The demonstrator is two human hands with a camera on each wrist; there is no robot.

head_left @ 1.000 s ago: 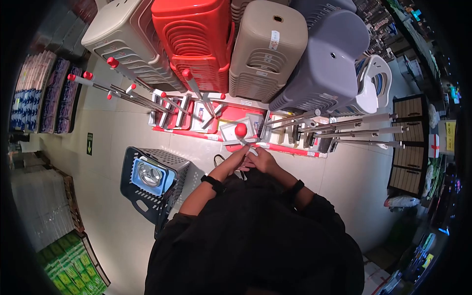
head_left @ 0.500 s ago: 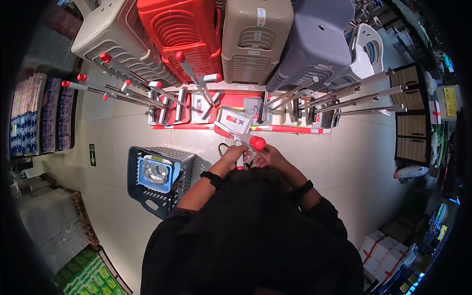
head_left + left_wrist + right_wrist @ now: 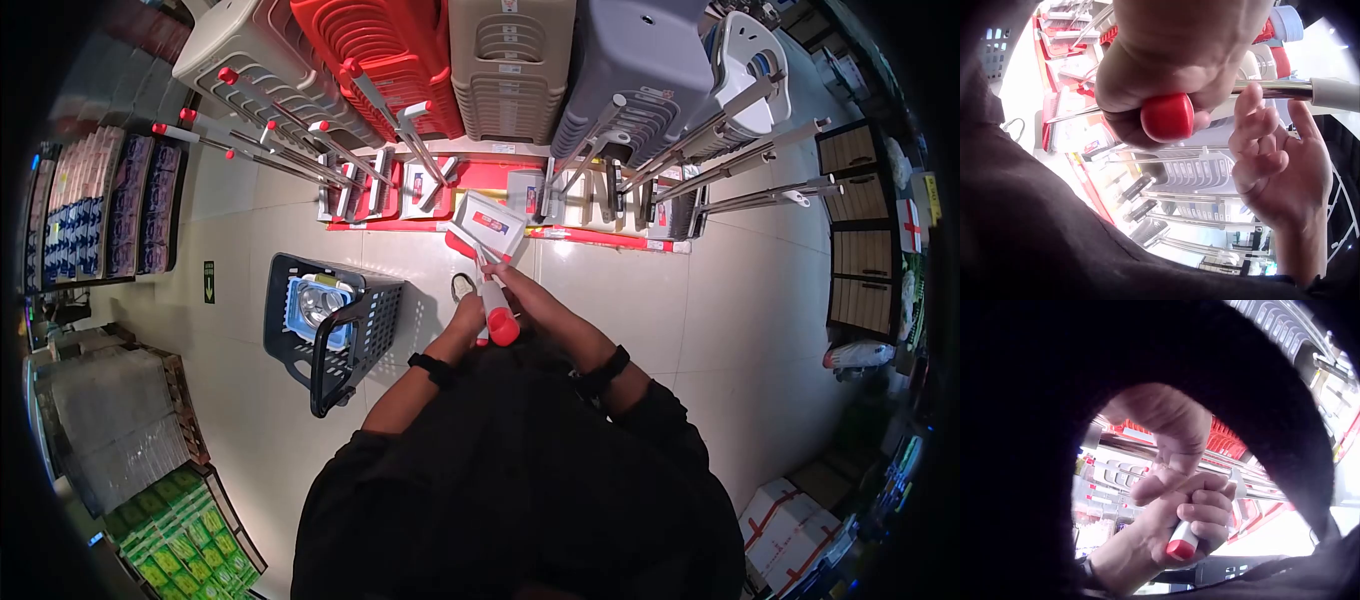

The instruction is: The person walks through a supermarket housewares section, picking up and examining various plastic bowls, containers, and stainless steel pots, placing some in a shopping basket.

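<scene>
In the head view, my left hand (image 3: 465,318) grips a white handle beside a long handle with a large red cap (image 3: 503,326). A small red end (image 3: 1167,117) sticks out of that fist in the left wrist view; its white part (image 3: 1188,531) shows in the right wrist view. My right hand (image 3: 1288,172) has its palm showing and fingers loosely bent, the fingertips at a metal pole (image 3: 1285,89) with a pale sleeve (image 3: 1335,94). Below the handles, a white dustpan (image 3: 492,226) with a label lies tilted on the floor.
A dark basket (image 3: 385,300) holding blue containers stands on the floor at left. Ahead are long-handled brooms and dustpans on a red-edged strip (image 3: 610,240), with stacked stools (image 3: 515,85) behind. Dark cabinets (image 3: 860,250) stand at right, stacked packages (image 3: 180,535) at lower left.
The large red cap has swung down and left toward my body. My right hand has moved up and left along the pole. The basket's dark handle now stands across its front.
</scene>
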